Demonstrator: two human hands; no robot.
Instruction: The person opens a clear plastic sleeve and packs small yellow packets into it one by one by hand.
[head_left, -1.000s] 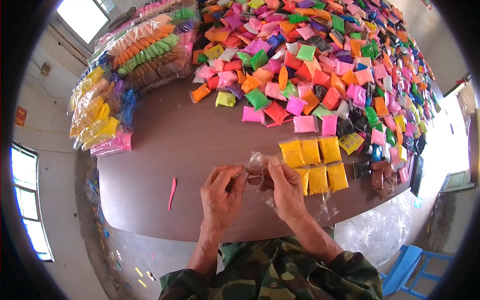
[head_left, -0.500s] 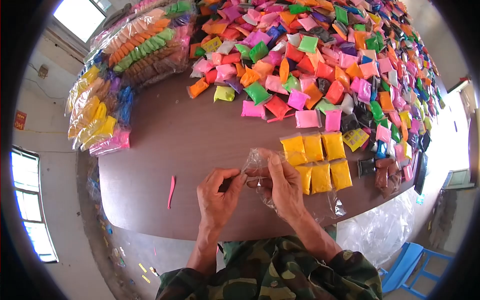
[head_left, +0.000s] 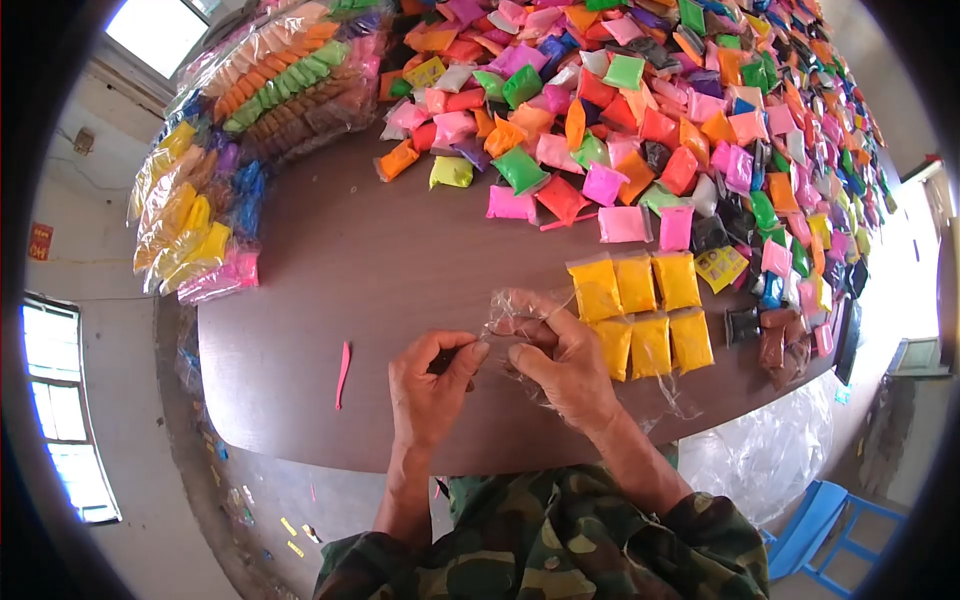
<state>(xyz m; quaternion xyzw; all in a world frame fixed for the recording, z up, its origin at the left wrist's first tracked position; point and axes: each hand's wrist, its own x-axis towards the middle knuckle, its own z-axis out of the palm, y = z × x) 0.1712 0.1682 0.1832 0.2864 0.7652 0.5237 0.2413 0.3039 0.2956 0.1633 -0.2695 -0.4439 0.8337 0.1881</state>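
A clear plastic bag (head_left: 510, 312) stretches between my two hands over the brown table (head_left: 330, 250). My left hand (head_left: 430, 385) pinches the bag's edge between thumb and fingertips. My right hand (head_left: 568, 375) has its fingers curled round the same film, with its thumb near the left fingertips; some of the film trails past the right wrist. Just right of my right hand lie several yellow packets (head_left: 651, 345) in two rows. A pink plastic tool (head_left: 343, 375) rests on the table to the left of my left hand.
A large heap of small coloured packets (head_left: 600, 185) covers the back and right of the table. Bundles of bagged packets (head_left: 190, 225) lie at the back left. Beyond the front right edge are a large clear plastic sheet (head_left: 765, 450) and a blue stool (head_left: 810, 530).
The bag has spread out more between my hands. My right thumb has moved down and left, towards my left fingertips. The whole view has shifted slightly.
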